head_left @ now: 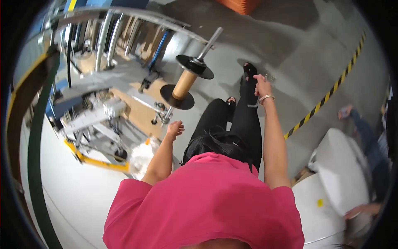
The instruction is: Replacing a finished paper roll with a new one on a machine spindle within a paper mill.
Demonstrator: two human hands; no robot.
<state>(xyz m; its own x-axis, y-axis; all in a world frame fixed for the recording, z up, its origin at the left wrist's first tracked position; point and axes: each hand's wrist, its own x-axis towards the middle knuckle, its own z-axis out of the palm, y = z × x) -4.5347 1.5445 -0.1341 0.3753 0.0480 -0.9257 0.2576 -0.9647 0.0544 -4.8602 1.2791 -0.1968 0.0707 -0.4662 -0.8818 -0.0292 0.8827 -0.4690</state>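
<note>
My left hand (175, 129) hangs with loosely curled fingers and nothing visible in it, just below the lower end of a metal shaft (210, 43). On that shaft sit a brown cardboard core (185, 84) and two black discs (200, 69), one at each end of the core. My right hand (262, 86) is stretched forward over my right leg, closed around a slim metal tool (252, 106). A grey bent end of it shows below the fist, and a shiny part shows beyond the fingers; its exact kind cannot be made out. A bracelet circles my right wrist.
At the left stands a metal-framed machine (95, 114) with a yellow lower bar (101, 162). Yellow-black tape (327, 99) crosses the floor at the right. Beyond it, a person in dark sleeves (375, 137) stands by large white wrapped bundles (342, 166). Something orange (240, 5) is at the top.
</note>
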